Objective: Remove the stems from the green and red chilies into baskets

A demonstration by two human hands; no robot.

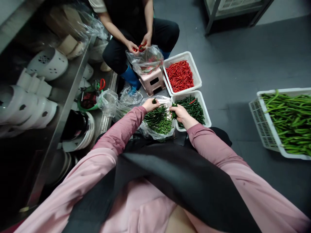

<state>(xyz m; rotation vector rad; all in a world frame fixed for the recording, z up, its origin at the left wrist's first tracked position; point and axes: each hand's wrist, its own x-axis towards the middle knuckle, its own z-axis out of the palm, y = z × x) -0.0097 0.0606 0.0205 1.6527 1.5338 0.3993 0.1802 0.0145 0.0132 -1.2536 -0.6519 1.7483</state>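
My left hand (149,105) is closed above a clear plastic bag (157,135), with a dark green chili pepper (154,101) showing at its fingertips. Inside the bag lies a heap of green chili peppers (160,121). To the right, my right hand (181,113) grips a few green chili peppers (173,111) between the bag and a white basket (207,116). That basket holds dark green chilies (194,108) with a red one (192,101) on top. How many peppers my fingers cover is hidden.
A co-worker's hands (139,48) handle red chilies over a plastic bag (145,63) on a pink stool (152,81). Beyond my basket stands a white basket of red chilies (180,76). At right is a basket of long green peppers (289,119). Metal shelving (70,94) with white containers (48,64) runs along the left.
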